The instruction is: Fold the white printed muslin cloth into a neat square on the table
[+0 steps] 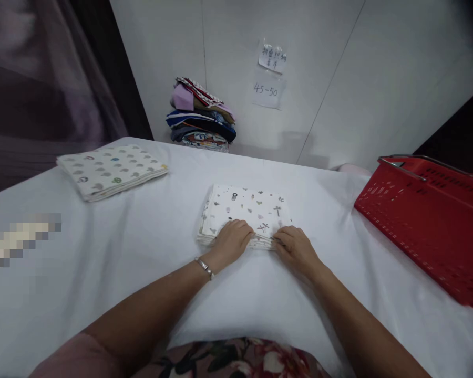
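A white cloth (246, 207) printed with small palm trees and other little figures lies folded in layers in front of me. My left hand (232, 242) is on its near edge, fingers bent and closed on the layers near the middle. At the near right corner, my right hand (297, 251) pinches the same edge between thumb and fingers. The two hands are a short gap apart, and the cloth's layered edge shows between them. Some of my fingertips are hidden by the hands themselves.
On the white-covered table (142, 252), another folded cloth (112, 170) with grey prints lies at the left back. A red perforated basket (429, 226) with metal handles stands at the right. Behind the table rises a stack of folded fabrics (201, 118), below paper signs (268, 92) on the wall.
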The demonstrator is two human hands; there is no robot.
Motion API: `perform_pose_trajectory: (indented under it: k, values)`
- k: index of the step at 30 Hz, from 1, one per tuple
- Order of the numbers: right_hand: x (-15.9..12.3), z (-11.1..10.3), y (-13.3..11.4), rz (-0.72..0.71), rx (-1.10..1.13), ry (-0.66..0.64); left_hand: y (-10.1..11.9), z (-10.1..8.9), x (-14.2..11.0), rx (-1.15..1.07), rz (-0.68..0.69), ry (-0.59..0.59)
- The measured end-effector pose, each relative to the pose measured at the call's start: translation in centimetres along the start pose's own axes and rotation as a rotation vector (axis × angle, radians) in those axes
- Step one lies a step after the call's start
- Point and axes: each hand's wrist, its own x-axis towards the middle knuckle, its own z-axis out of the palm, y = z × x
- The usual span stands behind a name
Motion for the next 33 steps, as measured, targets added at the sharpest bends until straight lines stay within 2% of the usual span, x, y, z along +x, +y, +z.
perform_pose_trajectory:
  k: [5, 12, 19, 23, 29, 33]
  values:
    - [0.1, 0.4, 0.0, -0.006, -0.025, 0.006, 0.0, 0.0, 0.1, 0.002, -0.009, 0.005]
    - [-0.1, 0.7, 0.1, 0.019, 0.024, 0.093, 0.0, -0.2, 0.0, 0.001, 0.021, -0.013]
    - [-0.4, 0.0, 0.7, -0.097, 0.023, 0.028, -0.3, -0.4, -0.2, -0.009, 0.075, -0.049]
    - [-0.4, -0.2, 1.0, -0.103, 0.023, 0.010, -0.3, -0.2, -0.2, -0.004, 0.071, -0.041]
    - [-0.4, 0.5, 1.0, -0.046, 0.051, 0.065, -0.2, -0.2, -0.1, -0.021, 0.056, -0.031]
    - [-0.4, 0.9, 0.9, -0.010, 0.055, 0.159, -0.2, -0.1, -0.1, -0.019, 0.046, -0.022]
